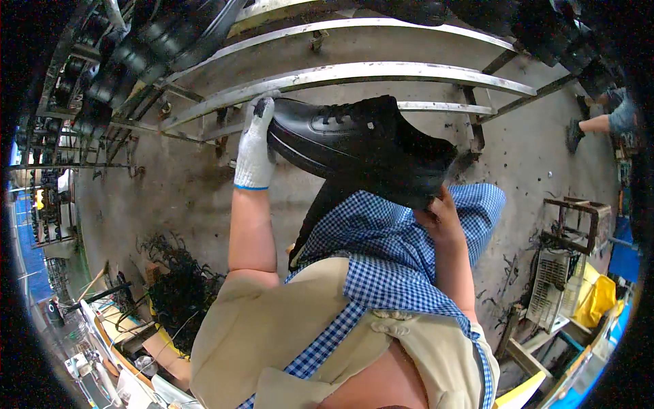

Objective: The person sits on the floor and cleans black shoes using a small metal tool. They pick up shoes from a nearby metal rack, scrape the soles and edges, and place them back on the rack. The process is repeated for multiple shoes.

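Note:
A black lace-up shoe (340, 136) is held up in front of me, lying sideways with its toe to the left and its opening to the right. My left hand (256, 146), in a white knitted glove with a blue cuff, is closed on the toe end. My right hand (439, 215) is bare and grips the heel end from below; part of its fingers is hidden by the shoe. A dark long shape (327, 211) shows beneath the shoe, and I cannot tell what it is. A blue checked apron (392, 232) covers my lap.
Pale metal rack rails (381, 71) run across just beyond the shoe. More black shoes (163, 48) sit on racks at the upper left. A heap of black scraps (180, 283) lies at lower left. A wooden stool (579, 221) and a yellow bag (596, 300) are at right; another person's leg (594, 125) shows farther off.

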{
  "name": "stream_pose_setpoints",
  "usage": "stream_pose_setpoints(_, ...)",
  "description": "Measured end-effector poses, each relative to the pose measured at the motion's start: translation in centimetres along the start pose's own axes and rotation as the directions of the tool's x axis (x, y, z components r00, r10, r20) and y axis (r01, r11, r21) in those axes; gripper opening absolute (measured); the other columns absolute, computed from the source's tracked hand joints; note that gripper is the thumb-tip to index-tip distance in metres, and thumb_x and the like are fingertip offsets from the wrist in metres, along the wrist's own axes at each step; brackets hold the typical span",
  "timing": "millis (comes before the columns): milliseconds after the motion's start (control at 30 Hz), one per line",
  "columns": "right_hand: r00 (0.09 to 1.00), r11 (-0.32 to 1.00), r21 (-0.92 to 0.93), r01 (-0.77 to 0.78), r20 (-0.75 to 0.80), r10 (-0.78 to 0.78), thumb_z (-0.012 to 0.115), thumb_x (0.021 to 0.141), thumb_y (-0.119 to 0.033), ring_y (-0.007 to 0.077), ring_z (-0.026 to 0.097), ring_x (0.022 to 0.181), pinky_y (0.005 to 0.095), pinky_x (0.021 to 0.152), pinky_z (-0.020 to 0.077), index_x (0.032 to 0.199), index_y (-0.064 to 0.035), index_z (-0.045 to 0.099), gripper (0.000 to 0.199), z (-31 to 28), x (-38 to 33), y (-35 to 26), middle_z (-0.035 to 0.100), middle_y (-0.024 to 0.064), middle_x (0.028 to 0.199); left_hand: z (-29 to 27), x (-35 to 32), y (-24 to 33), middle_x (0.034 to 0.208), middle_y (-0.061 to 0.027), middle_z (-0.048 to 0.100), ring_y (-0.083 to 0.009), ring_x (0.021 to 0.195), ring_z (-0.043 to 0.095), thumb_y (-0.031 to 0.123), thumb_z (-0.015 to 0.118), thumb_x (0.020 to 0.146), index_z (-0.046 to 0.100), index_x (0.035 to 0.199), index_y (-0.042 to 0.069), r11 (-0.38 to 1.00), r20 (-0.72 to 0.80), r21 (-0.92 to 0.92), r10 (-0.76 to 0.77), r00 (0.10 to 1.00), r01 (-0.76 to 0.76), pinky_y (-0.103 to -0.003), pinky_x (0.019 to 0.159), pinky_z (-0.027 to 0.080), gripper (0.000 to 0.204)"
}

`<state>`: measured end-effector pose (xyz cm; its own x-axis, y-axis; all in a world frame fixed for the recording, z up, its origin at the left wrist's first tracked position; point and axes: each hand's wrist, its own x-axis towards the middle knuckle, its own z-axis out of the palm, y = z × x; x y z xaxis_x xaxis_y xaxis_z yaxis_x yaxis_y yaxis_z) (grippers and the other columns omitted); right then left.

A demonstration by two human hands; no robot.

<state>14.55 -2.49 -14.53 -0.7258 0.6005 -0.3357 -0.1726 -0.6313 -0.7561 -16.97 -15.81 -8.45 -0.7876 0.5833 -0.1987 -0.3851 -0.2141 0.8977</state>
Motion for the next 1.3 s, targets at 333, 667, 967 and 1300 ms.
stream_pose_setpoints(333,0.936,0.916,-0.197,0.349,0.023,-0.352,0.075,0.054,-0.007,0.0304,0.058,0.11,0.037,0.086,0.0521,0.131,0.0007,0.044,0.084,0.9,-0.7,-0.1,0.053,0.0153,0.127,0.8,-1.7,3.2,0.113,-0.0041,0.059,-0.0116,0.09,0.058,0.027,0.05,0.097,0.048,0.128,0.004,0.975,0.054,0.033,0.216,0.975,-0.218,-0.026,0.075,0.048,0.039)
stream_pose_setpoints(667,0.652,0.533,-0.4,0.746,0.274,-0.707,0.075,0.067,0.001,0.0237,0.061,0.1,0.0328,0.074,0.055,0.13,-0.0069,0.043,0.071,14.7,5.8,-7.1,0.055,0.0147,0.12,1.8,-2.6,13.6,0.119,-0.0114,0.056,-0.0205,0.113,0.053,0.002,0.063,0.081,0.045,0.13,-0.001,-0.056,0.267,0.724,0.942,0.204,-0.688,-0.035,0.096,0.044,0.052)
stream_pose_setpoints(967,0.714,0.719,-0.13,0.683,0.323,-0.621,0.069,0.081,-0.005,0.021,0.06,0.097,0.0279,0.054,0.0556,0.147,-0.0142,0.008,0.091,25.1,12.8,-9.8,0.046,0.0167,0.128,3.2,-0.5,21.3,0.11,-0.0194,0.06,-0.0365,0.104,0.057,0.011,0.069,0.069,0.061,0.109,0.004,-0.415,0.605,0.788,0.656,0.451,-0.454,-0.042,0.09,0.047,0.042)
stream_pose_setpoints(1300,0.77,0.78,-0.4,0.481,0.619,-0.157,0.08,0.071,-0.008,0.0131,0.057,0.093,0.0243,0.07,0.0484,0.146,-0.0084,0.021,0.095,17.7,6.7,-4.6,0.053,0.0133,0.127,1.0,-11.3,14.7,0.105,-0.0194,0.064,-0.0362,0.098,0.062,0.01,0.068,0.061,0.061,0.093,0.006,-0.228,0.776,0.51,0.538,0.329,-0.829,-0.045,0.084,0.048,0.032)
